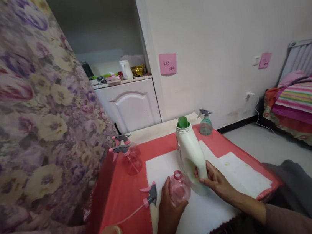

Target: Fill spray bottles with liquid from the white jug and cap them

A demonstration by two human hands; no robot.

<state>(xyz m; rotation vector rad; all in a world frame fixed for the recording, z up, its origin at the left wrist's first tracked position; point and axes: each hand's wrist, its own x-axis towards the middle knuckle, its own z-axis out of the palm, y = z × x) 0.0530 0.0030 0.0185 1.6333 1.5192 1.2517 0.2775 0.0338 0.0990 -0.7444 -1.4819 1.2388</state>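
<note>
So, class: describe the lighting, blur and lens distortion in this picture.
Head view: soft, even light, only faint shadows by the white jug; head view: the floral fabric at left looms large and soft; head view: the wide lens tilts the wall edge and darkens the top right corner.

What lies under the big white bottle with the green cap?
A white sheet, spread on the red table, lies under the white bottle in the right hand. The spot below its base is covered. The left hand holds a pink bottle beside it.
</note>
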